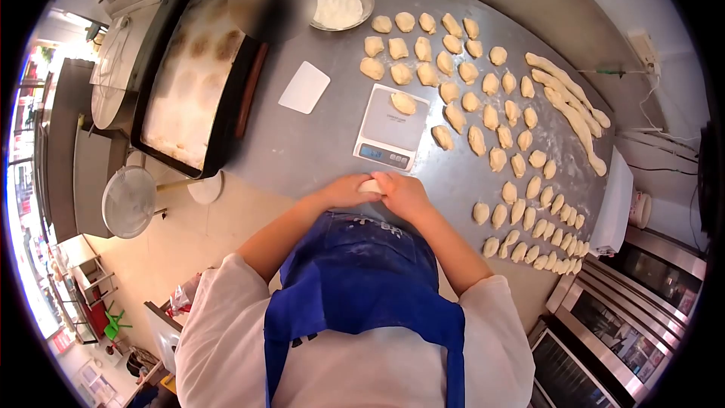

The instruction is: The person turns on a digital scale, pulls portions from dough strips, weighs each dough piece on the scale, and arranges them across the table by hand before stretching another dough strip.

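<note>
My left hand point(349, 190) and my right hand point(402, 195) meet at the table's near edge, in front of my apron. Between them they hold a small piece of dough point(370, 187), with the fingers of both hands closed round it. Just beyond lies a digital kitchen scale point(389, 132) with a lit display, and one dough piece point(403, 103) rests on its plate. Many more dough pieces point(468, 73) sit in rows to the right of the scale. Long dough strips point(566, 98) lie at the far right.
A white rectangular scraper point(305, 88) lies left of the scale. At the back stands a metal bowl of flour point(338, 9). A large black-rimmed baking tray point(189, 79) is on the left. Ovens point(619, 317) stand at the lower right, and a round white stool point(129, 202) at the left.
</note>
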A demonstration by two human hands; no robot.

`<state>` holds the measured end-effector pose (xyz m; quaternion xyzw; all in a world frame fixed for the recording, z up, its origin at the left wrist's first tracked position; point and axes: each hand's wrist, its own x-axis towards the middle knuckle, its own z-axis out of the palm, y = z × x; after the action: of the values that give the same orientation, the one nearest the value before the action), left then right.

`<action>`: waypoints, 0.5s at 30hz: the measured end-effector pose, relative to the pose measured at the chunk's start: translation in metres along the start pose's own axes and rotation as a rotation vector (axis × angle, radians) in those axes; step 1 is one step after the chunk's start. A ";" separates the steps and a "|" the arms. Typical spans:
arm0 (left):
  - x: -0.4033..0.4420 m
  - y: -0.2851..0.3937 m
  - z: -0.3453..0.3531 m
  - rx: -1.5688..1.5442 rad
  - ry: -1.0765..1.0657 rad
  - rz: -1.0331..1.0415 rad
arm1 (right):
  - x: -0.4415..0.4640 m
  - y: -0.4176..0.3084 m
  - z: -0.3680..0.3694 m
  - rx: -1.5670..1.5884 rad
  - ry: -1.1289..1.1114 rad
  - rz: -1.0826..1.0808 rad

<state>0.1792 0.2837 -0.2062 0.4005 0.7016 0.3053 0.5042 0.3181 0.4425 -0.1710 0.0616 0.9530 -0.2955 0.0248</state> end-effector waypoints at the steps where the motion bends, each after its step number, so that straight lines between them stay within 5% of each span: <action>1: 0.000 0.002 -0.005 -0.005 -0.040 -0.037 | 0.003 -0.001 0.000 -0.052 -0.098 0.007; 4: 0.009 0.012 -0.025 -0.022 -0.389 -0.264 | 0.013 -0.004 -0.001 -0.156 -0.299 0.016; 9: 0.023 0.011 -0.010 0.400 -0.166 -0.103 | 0.045 -0.015 -0.061 0.080 -0.411 0.163; 13: 0.006 0.008 -0.007 0.666 0.201 0.062 | 0.083 0.063 -0.049 -0.074 0.576 0.129; 15: 0.003 0.009 -0.009 0.565 0.311 0.116 | 0.100 0.080 -0.046 -0.095 0.603 0.038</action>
<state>0.1723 0.2909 -0.1975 0.5125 0.8032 0.1842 0.2414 0.2289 0.5448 -0.1862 0.1630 0.9288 -0.2185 -0.2510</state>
